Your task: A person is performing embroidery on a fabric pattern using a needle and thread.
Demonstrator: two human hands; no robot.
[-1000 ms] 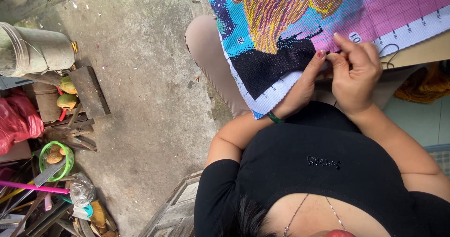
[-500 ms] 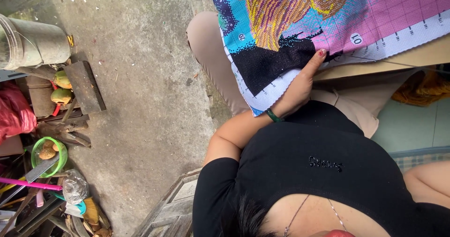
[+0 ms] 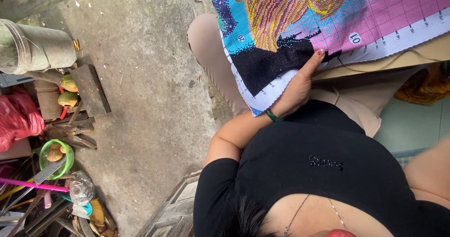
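Note:
A colourful cross-stitch cloth, with blue, yellow, pink and black areas and a white gridded border, lies across my lap on beige trousers. My left hand, a green bracelet on its wrist, grips the cloth's near edge. The thumb with a red nail presses on the black stitched patch and the fingers are hidden under the fabric. A dark thread runs over the cloth's border towards the right. Of my right arm only a blurred forearm shows at the right edge; its hand is out of frame.
Bare concrete floor lies to the left. Along the left edge stand a grey bucket, a red bag, wooden blocks with fruits, a green basket and scattered clutter. A wooden slatted frame sits beside my left shoulder. Orange fabric is at the right.
My right hand, which was at the cloth beside the left one, has pulled away to the right and out of frame. My left hand has stayed on the cloth's edge.

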